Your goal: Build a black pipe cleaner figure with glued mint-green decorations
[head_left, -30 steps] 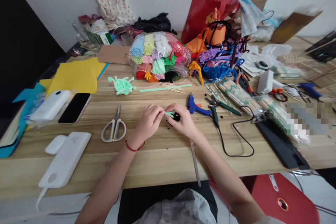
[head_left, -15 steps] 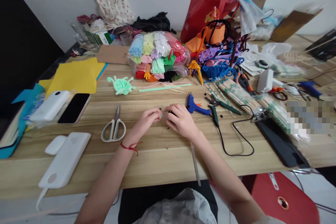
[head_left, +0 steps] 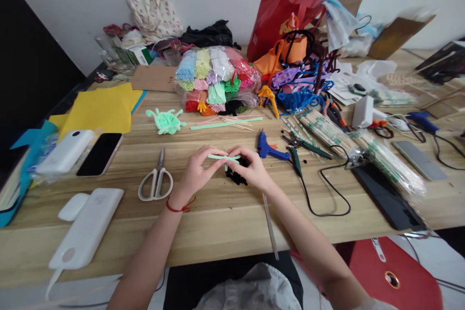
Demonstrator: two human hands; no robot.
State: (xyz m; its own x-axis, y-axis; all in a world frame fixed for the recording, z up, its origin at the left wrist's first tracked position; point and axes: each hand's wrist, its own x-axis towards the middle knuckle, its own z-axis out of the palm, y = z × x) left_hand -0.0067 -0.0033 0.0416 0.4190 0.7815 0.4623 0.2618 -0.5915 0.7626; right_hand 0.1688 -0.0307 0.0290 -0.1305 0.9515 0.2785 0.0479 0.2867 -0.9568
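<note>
Both hands meet over the middle of the wooden table (head_left: pixel 225 218). My left hand (head_left: pixel 198 172) pinches one end of a mint green pipe cleaner (head_left: pixel 222 157). My right hand (head_left: pixel 250 169) pinches the other end and also holds a small black fuzzy piece (head_left: pixel 236 177) under its fingers. The green strip runs level between the two hands, just above the tabletop. A red string bracelet sits on my left wrist.
White-handled scissors (head_left: pixel 156 181) lie left of my hands, a blue glue gun (head_left: pixel 269 150) and green-handled pliers (head_left: pixel 308 147) to the right. A bag of coloured pipe cleaners (head_left: pixel 214 80) sits behind. Phone (head_left: pixel 100 153), power banks (head_left: pixel 87 227) and yellow paper (head_left: pixel 100 109) lie at left.
My hands have drawn slightly apart, so a longer length of the green pipe cleaner shows between them. The black piece now peeks out under my right hand.
</note>
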